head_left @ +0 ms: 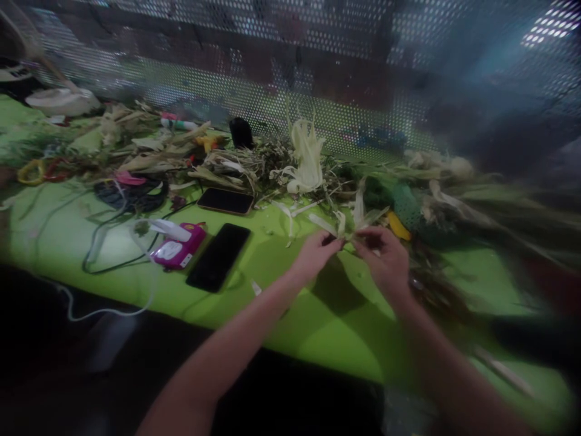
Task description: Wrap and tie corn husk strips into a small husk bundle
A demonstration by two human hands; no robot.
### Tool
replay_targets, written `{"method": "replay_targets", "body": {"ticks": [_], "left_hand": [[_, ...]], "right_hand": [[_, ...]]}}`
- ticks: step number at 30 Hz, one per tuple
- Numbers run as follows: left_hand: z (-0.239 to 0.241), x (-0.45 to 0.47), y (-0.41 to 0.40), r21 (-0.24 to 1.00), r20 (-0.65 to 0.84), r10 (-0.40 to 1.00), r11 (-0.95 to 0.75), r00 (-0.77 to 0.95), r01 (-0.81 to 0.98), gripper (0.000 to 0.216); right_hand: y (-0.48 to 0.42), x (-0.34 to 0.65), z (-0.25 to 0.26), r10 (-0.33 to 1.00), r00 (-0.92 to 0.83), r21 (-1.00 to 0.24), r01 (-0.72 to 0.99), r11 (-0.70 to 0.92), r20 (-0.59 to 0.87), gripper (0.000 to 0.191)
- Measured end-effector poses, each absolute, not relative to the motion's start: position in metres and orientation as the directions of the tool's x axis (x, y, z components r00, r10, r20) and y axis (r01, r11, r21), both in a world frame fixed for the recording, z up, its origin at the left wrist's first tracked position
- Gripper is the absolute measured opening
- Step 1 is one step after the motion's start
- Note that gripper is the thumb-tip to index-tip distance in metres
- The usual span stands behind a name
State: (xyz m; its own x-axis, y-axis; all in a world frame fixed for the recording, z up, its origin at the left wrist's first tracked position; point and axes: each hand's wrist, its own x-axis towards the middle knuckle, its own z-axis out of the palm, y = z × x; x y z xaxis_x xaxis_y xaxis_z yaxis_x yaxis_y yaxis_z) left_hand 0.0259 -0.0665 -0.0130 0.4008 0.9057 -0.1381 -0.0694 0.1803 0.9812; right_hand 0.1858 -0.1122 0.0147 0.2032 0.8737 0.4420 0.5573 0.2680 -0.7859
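Bright green worktop (281, 327), dim light, kinda blurry toward the right, and clock directions below are from the hands with 12 straight ahead. Closest in, out at 4 o'clock, there's a pale stick-like thing (503, 372), too smeared to say what exactly. Round at 8 o'clock a small white scrap (257, 287) lies by the left forearm, and farther out between 8 and 9 a white cable (131, 313) droops over the front edge. Both hands are pinched up narrow, nearly meeting: left hand (318, 251) and right hand (385, 257) have some pale husk strips (340, 223) between the fingertips, just above the worktop, with the ends poking up and out. Can't tell which fingers grip which strip. At 9 o'clock there's a black phone (218, 257), and just past it a magenta gadget (179, 248) with a white piece on top. Between 2 and 3, right by the right hand, sits something yellow (399, 226). Second phone (226, 201) lies flat between 9 and 10. Farther back, a messy heap of dry husks (149, 154) sprawls around 10, and a big pale husk bundle (307, 160) fans upward at 11. Behind all that, at 12, runs a perforated screen (254, 72).
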Motion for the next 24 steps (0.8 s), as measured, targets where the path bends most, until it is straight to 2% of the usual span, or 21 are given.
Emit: {"method": "replay_targets", "body": {"ticks": [2, 5, 12, 14, 16, 18, 21, 24], "left_hand": [[-0.013, 0.026, -0.067, 0.974, -0.140, 0.901, 0.200, 0.411, -0.107, 0.026], [-0.012, 0.026, -0.068, 0.962, -0.175, 0.900, 0.243, 0.400, -0.126, 0.025], [-0.009, 0.028, -0.067, 0.942, -0.219, 0.891, 0.300, 0.399, -0.153, 0.024], [-0.008, 0.029, -0.068, 0.941, -0.223, 0.896, 0.300, 0.384, -0.155, 0.024], [-0.008, 0.029, -0.069, 0.937, -0.221, 0.898, 0.303, 0.380, -0.173, 0.023], [-0.010, 0.029, -0.069, 0.929, -0.209, 0.899, 0.306, 0.386, -0.208, 0.023], [-0.014, 0.029, -0.070, 0.918, -0.186, 0.900, 0.302, 0.394, -0.259, 0.024], [-0.015, 0.029, -0.069, 0.926, -0.176, 0.906, 0.285, 0.384, -0.248, 0.022]], "right_hand": [[-0.113, 0.185, 0.015, 0.837, 0.100, -0.652, 0.678, 0.339, 0.539, 0.012], [-0.112, 0.186, 0.016, 0.785, -0.045, -0.472, 0.778, 0.415, 0.617, 0.012], [-0.113, 0.192, 0.010, 0.700, -0.211, -0.117, 0.913, 0.391, 0.682, 0.009], [-0.113, 0.191, 0.008, 0.693, -0.236, -0.067, 0.923, 0.380, 0.681, 0.008], [-0.113, 0.191, 0.008, 0.717, -0.227, -0.094, 0.921, 0.378, 0.659, 0.009], [-0.112, 0.190, 0.007, 0.776, -0.181, -0.216, 0.900, 0.378, 0.604, 0.010], [-0.108, 0.188, 0.006, 0.881, -0.057, -0.519, 0.790, 0.327, 0.469, 0.007], [-0.104, 0.185, 0.004, 0.959, 0.090, -0.822, 0.541, 0.180, 0.270, 0.011]]}}
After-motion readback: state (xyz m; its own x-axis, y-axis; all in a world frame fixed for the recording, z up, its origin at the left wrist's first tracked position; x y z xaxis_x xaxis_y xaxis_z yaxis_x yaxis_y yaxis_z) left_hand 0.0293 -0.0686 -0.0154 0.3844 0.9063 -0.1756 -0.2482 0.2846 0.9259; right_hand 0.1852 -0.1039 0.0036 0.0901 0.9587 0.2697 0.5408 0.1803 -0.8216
